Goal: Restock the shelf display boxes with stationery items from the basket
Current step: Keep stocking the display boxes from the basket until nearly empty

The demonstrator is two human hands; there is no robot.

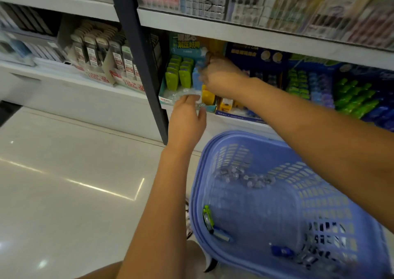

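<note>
A teal display box (165, 95) on the low shelf holds rows of green items (178, 76) and a few blue ones (195, 78). My right hand (219, 76) reaches into the box and grips a blue item at its right side, fingers curled. My left hand (187, 116) is at the box's front edge, fingers on a clear crinkled wrapper (183, 93). The purple basket (215, 148) sits on the floor below my right arm, with a green item (207, 217), blue items (282, 252) and clear packets (245, 177) inside.
A dark shelf upright (145, 65) stands just left of the box. Yellow items (207, 96) and a dark blue display box (255, 65) sit to its right, with more green and blue stock (351, 99) further right. A shelf board (234, 33) runs overhead. White tiled floor (64, 172) spreads left.
</note>
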